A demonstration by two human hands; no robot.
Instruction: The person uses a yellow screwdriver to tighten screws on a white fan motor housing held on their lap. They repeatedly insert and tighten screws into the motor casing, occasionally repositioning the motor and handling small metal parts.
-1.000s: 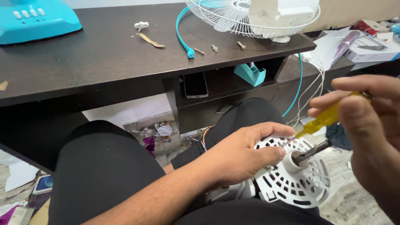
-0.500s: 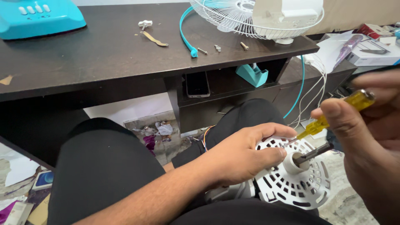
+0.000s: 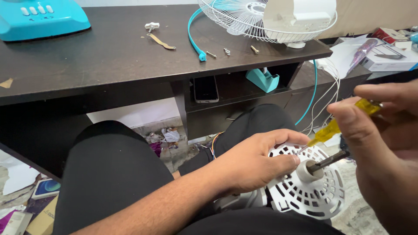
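Note:
My left hand (image 3: 252,163) grips the white slotted fan motor housing (image 3: 311,191) resting on my lap, fingers wrapped over its left rim. A dark metal shaft (image 3: 328,160) sticks out of the housing's central hub. In my right hand (image 3: 383,143) is a screwdriver with a yellow see-through handle (image 3: 335,126); its thin metal tip touches the housing just beside my left fingertips. The right hand fills the right edge of the view and hides part of the handle.
A dark wooden desk (image 3: 109,65) stands ahead with a white wire fan guard (image 3: 261,19), a turquoise fan base (image 3: 39,17), a turquoise ring strip (image 3: 193,30) and loose screws (image 3: 226,51). A phone (image 3: 205,89) and tape dispenser (image 3: 263,80) sit on the shelf below. Cables hang at right.
My right hand has shifted up and slightly right with the screwdriver, tilting its handle. The left hand keeps the same hold on the housing.

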